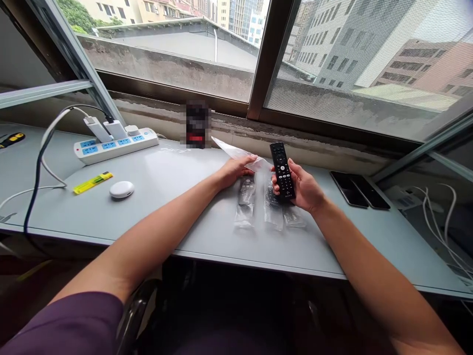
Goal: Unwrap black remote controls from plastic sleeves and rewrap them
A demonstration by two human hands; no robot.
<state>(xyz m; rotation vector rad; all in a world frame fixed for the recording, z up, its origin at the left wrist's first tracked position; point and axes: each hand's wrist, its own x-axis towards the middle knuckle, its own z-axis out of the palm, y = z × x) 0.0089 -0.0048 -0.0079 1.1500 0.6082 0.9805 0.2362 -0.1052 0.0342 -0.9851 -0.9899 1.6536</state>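
Observation:
My right hand [305, 187] is wrapped round a black remote control [283, 170], held upright with its buttons facing me. To its left, my left hand [236, 170] pinches a clear plastic bag [240, 150] that stretches up and away behind the fingers. Below the hands, remote controls in clear plastic sleeves lie on the desk: a bagged remote [246, 197] under my left hand and another bagged remote [272, 207] partly behind the held one. A further clear sleeve [294, 217] lies beside them; its contents are mostly hidden.
Two dark phones [360, 190] lie at the right. On the left are a white power strip [118, 145] with plugs and cables, a yellow cutter-like tool [93, 182] and a round white case [121, 190]. A blurred black-and-red object [197, 125] stands by the window on the grey desk [207, 241].

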